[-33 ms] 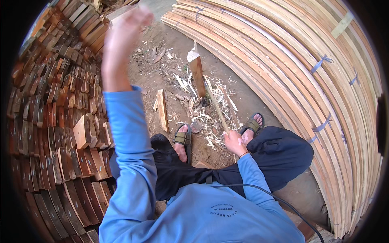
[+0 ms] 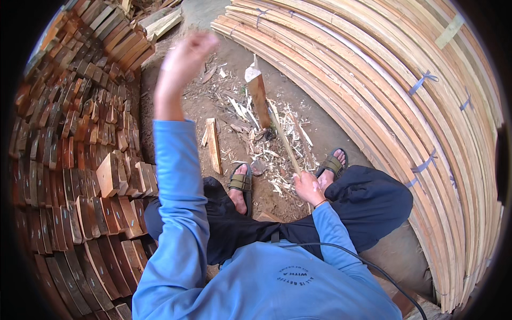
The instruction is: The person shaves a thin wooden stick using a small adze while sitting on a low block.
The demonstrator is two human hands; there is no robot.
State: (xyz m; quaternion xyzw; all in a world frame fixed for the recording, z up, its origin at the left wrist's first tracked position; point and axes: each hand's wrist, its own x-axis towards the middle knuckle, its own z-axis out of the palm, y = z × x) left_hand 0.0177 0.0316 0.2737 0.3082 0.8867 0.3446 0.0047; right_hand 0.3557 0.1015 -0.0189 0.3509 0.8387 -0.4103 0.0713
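Observation:
My left hand [image 2: 184, 60] is raised at the upper left with its fingers curled closed. Slight blur and the turn of the wrist hide whatever it may hold. Low in front of me, my right hand [image 2: 306, 188] is closed around the near end of a thin wooden stick [image 2: 285, 143]. That stick slants away toward a short wooden post [image 2: 259, 98], its far end close beside it. The post stands upright, with a pale, cut top that narrows to a point.
Pale wood shavings [image 2: 290, 125] litter the dirt around the post. A short wood offcut [image 2: 213, 145] lies left of it. Stacked boards [image 2: 80, 176] form a wall at left; long strips tied in bundles [image 2: 373, 96] curve along the right. A black cable [image 2: 346, 249] crosses my lap.
My raised left hand and forearm have swung to the right, and the hand is a little lower. My right hand, the stick and the post stay in place.

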